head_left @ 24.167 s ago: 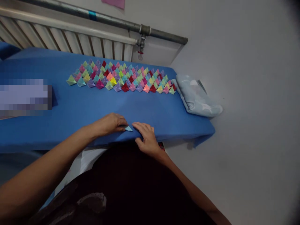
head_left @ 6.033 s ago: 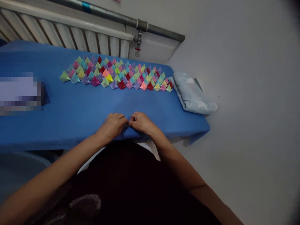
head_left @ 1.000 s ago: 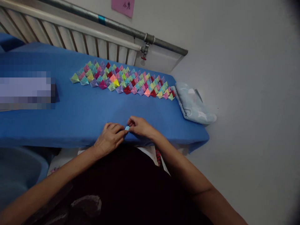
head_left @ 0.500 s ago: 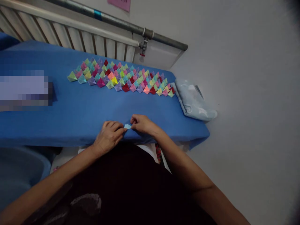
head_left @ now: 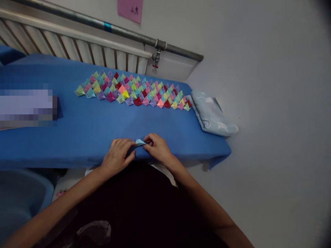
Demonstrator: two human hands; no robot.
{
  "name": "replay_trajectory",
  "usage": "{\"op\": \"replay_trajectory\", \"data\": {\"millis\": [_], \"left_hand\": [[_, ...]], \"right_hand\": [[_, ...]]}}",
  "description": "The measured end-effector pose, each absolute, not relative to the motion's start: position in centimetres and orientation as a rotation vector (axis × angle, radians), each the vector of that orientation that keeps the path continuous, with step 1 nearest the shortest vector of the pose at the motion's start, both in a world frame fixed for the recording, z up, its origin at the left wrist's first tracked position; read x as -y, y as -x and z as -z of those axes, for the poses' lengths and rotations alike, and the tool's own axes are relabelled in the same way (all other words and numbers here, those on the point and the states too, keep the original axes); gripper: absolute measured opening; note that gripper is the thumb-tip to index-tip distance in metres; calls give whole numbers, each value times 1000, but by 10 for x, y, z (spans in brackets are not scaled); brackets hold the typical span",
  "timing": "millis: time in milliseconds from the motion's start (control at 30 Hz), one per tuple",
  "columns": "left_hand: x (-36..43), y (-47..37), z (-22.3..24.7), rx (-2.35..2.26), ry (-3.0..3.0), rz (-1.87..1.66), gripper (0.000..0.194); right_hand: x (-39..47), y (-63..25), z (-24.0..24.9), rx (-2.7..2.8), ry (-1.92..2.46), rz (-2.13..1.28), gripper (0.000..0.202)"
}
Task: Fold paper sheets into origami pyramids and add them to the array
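Note:
A small light-blue folded paper [head_left: 140, 142] is held between my two hands near the front edge of the blue-covered table. My left hand [head_left: 119, 154] grips its left end between fingertips and thumb. On the other side, my right hand [head_left: 157, 146] pinches the right end, its fingers curled. Fingers cover both ends of the paper, so its full shape is hidden. Beyond the hands stand rows of folded paper pieces [head_left: 138, 101] in pink, green, purple, red, yellow and blue, each with a pointed top.
The blue cloth [head_left: 85, 127] covers the table. A folded light-blue blanket [head_left: 214, 117] lies at its right end. Behind run a white radiator [head_left: 85, 51] and a metal pipe [head_left: 178, 50] with a valve. A blurred-out object [head_left: 26, 105] sits left; a blue basin [head_left: 26, 196] stands below.
My right fingers have closed in lower on the paper's right end. The paper now stands up more and shows a pointed top. The whole view has shifted slightly.

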State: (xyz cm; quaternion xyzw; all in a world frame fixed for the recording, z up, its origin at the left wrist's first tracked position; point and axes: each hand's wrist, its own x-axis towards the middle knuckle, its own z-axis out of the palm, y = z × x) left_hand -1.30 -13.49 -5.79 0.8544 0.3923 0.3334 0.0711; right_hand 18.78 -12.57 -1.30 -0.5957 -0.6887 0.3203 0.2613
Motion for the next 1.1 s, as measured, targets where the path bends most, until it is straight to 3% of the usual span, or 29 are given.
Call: {"op": "replay_trajectory", "data": {"millis": [233, 467, 1100], "left_hand": [[135, 13, 58, -1174, -2447, -1111, 9], [122, 11, 52, -1272, -2231, -1046, 13], [116, 0, 58, -1114, -2358, -1033, 14]], "right_hand": [[134, -188, 24, 1893, 1541, -743, 15], [136, -188, 26, 1858, 1475, -716, 14], [142, -185, 27, 1878, 1433, -735, 13]]}}
